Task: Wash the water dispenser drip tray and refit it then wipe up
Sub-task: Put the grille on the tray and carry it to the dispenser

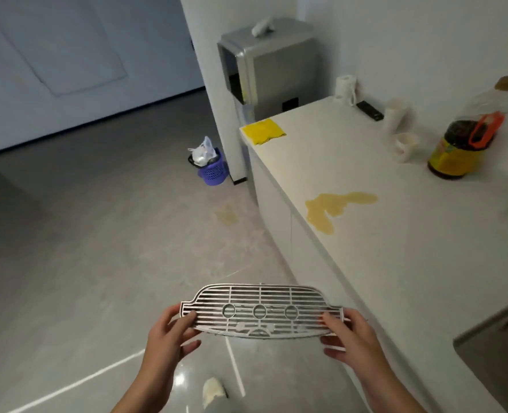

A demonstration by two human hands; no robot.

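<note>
Both hands grip the drip tray [261, 312] by its ends, left hand [169, 338] and right hand [349, 338], beside the counter [396, 248], which bears a yellow spill [333, 207] and cloth [263, 131].

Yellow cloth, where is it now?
In the head view, upper middle: the yellow cloth lies on the far corner of the counter, beside the water dispenser.

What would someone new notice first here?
The slotted drip tray comes first, held at both ends by the left hand and right hand, low centre above the floor. Then the yellowish puddle on the white counter at right, and the bright yellow cloth at its far end.
</note>
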